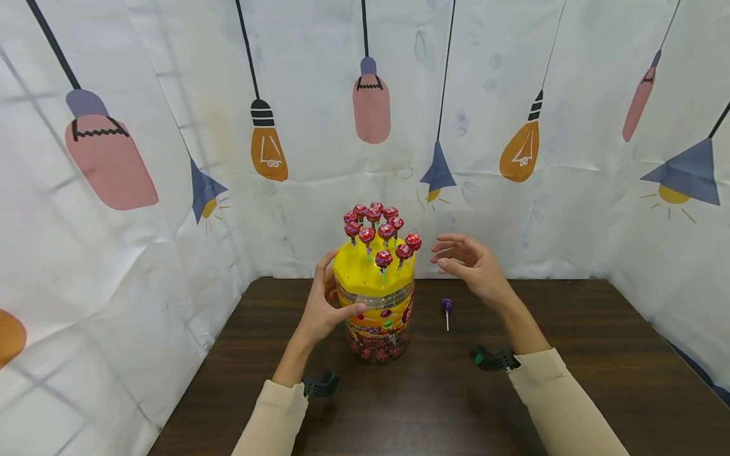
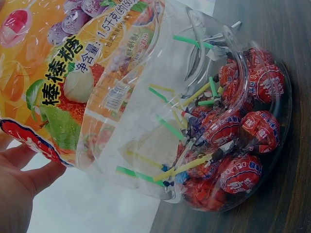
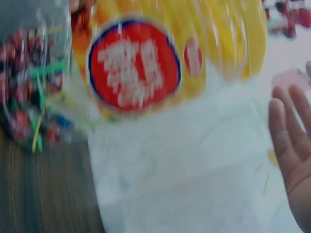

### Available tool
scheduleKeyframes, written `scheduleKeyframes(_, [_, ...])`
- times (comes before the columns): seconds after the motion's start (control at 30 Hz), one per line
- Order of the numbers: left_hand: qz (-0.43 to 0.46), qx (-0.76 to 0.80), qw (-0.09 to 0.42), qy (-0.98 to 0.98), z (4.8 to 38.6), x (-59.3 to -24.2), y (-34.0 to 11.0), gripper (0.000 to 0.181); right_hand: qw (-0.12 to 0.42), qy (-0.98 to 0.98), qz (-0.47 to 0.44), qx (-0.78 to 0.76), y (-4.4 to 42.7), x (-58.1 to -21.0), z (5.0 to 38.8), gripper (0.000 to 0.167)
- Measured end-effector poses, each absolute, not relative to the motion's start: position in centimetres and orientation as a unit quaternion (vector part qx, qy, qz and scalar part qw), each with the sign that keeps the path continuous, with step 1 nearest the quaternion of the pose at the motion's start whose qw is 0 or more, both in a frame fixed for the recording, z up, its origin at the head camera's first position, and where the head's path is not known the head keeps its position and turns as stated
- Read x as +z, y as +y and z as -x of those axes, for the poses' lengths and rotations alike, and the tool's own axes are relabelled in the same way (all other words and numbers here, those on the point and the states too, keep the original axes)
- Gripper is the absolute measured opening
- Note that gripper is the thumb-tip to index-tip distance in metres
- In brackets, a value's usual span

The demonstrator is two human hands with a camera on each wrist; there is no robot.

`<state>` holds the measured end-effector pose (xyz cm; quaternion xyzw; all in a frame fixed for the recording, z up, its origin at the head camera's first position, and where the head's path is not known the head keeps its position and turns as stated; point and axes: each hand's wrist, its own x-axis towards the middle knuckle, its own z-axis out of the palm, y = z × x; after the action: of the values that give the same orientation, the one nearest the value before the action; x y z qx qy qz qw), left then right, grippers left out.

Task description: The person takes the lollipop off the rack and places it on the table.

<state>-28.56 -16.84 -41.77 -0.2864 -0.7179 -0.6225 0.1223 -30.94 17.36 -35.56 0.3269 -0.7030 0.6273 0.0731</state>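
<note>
Clear plastic candy jar [image 1: 376, 329] with a bright yellow lid [image 1: 362, 275] is standing on the dark brown surface [image 1: 422, 405] — left hand [image 1: 325, 310] gripping its side, right hand [image 1: 472, 263] loose and empty near the round red-wrapped lollipops [image 1: 386, 231] up top.

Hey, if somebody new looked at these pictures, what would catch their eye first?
Probably the red-wrapped lollipops standing up from the bright yellow lid of a clear jar, which the left hand grips on the dark table. Next, perhaps the lone purple lollipop lying to the jar's right, then the colorful printed lamps across the white backdrop behind.
</note>
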Motion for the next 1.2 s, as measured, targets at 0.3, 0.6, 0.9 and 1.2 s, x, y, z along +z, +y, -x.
scheduleKeyframes(0.3, [0.281, -0.624, 0.121, -0.719, 28.6, -41.6, -16.8, 0.104, 0.132, -0.642, -0.381, 0.652, 14.1, -34.2, 29.4, 0.050])
scheduleKeyframes(0.6, [0.287, -0.625, 0.120, -0.716, 28.5, -41.7, -16.8, 0.104, 0.145, -0.664, -0.368, 0.634, 12.5, -33.9, 29.2, 0.051])
scheduleKeyframes(0.9, [0.280, -0.622, 0.122, -0.721, 28.5, -41.8, -16.8, 0.104, 0.176, -0.655, -0.372, 0.634, 11.7, -34.1, 29.8, 0.044])
scheduleKeyframes(1.2, [0.278, -0.622, 0.122, -0.722, 28.4, -41.7, -16.8, 0.104, 0.195, -0.640, -0.355, 0.653, 11.5, -33.0, 29.8, 0.039])
